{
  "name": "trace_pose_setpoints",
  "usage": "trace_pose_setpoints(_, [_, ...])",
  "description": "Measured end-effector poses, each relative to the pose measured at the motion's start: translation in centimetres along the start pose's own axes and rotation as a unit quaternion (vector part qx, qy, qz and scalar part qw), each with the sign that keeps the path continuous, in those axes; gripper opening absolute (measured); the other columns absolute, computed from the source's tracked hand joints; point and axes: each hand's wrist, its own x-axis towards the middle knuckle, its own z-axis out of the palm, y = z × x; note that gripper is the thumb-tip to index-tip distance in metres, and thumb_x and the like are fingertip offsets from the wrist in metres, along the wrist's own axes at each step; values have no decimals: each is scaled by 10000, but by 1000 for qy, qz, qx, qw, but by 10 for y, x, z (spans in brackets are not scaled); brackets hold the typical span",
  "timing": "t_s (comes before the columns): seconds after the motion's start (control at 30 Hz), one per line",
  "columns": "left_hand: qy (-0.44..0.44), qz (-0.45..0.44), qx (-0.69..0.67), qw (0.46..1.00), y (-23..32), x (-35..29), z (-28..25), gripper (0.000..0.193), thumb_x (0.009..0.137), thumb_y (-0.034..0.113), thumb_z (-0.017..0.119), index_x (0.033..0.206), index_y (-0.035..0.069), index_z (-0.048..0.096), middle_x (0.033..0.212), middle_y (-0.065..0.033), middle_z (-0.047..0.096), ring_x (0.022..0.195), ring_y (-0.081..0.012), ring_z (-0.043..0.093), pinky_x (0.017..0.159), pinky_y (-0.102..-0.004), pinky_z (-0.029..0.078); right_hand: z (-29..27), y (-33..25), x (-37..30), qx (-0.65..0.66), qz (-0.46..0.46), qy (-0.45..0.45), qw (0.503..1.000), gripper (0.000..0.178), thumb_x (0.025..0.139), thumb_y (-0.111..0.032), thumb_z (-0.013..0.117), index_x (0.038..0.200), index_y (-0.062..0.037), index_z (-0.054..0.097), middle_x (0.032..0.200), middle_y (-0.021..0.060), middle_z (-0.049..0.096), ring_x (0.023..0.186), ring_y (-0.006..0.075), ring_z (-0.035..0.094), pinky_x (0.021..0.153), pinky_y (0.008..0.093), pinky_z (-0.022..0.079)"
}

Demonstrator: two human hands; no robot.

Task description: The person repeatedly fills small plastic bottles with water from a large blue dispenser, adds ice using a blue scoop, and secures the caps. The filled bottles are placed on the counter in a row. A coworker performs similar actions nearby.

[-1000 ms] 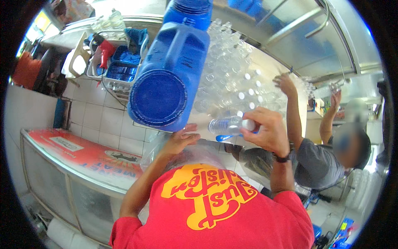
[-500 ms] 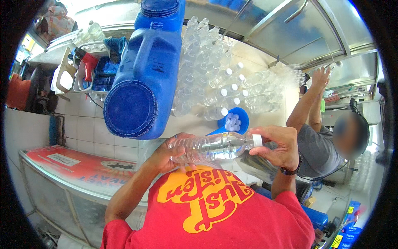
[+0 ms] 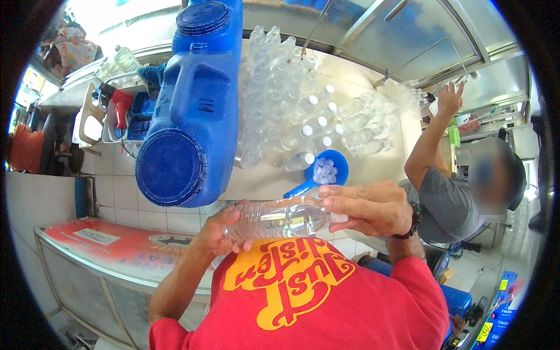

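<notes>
My left hand (image 3: 219, 232) is wrapped round the base end of a clear plastic bottle (image 3: 280, 219). The bottle lies nearly level in front of my red shirt, its neck toward the right. At that end my right hand (image 3: 373, 209) closes its fingers on the white cap (image 3: 338, 218), which they partly hide. Just beyond the bottle, a blue dipper (image 3: 300, 189) holds several loose white caps (image 3: 325, 172). Behind it on the counter stand rows of clear bottles (image 3: 274, 81); some wear white caps (image 3: 307, 130), while others look uncapped.
A large blue jug (image 3: 201, 111) with round lids stands left of the bottles. Farther left are a red-handled tool (image 3: 121, 108) and a white bin. A red-topped display case (image 3: 111, 242) is at lower left. Another person in a grey shirt (image 3: 440, 201) reaches upward at right.
My right fingers have shifted over the cap and now cover more of it. The bottle has moved slightly left and down in view. One of the other person's arms has changed position.
</notes>
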Motion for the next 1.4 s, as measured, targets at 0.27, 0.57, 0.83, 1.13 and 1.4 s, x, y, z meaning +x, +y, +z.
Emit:
trace_pose_setpoints(0.27, [-3,-103,53,993,10,10,11,673,950,420,699,1457,13,527,1134,-199,727,546,-242,667,366,-274,501,-14,16,13,-132,-39,-115,984,528,895,-604,717,840,-92,601,689,60,471,592,272,480,591,401,375])
trace_pose_setpoints(0.57, [144,115,398,899,9,0,80,572,855,104,830,1369,7,600,1152,-179,741,733,-256,754,575,-307,601,44,31,-45,218,434,111,867,474,1064,-388,525,712,-72,533,688,-28,463,635,175,451,607,361,347])
trace_pose_setpoints(0.83, [-10,445,737,508,7,35,38,847,729,203,979,1445,39,557,1335,-247,668,1200,-392,682,976,-452,572,50,37,-27,170,368,180,896,519,1059,-465,617,763,-43,564,690,7,479,669,149,457,596,362,363])
trace_pose_setpoints(1.13, [134,336,791,494,-16,39,-20,974,833,363,884,1599,24,388,1589,-282,431,1465,-444,431,1217,-522,357,106,100,24,-248,201,59,946,390,897,-418,774,956,-51,657,852,122,643,794,337,672,751,458,498])
trace_pose_setpoints(1.4, [192,337,778,494,-23,28,-34,785,886,296,843,1520,3,484,1449,-251,570,1337,-430,556,1115,-489,466,174,162,-4,-257,192,-93,943,523,863,-460,808,1188,-87,638,1107,107,645,1071,316,631,918,465,448])
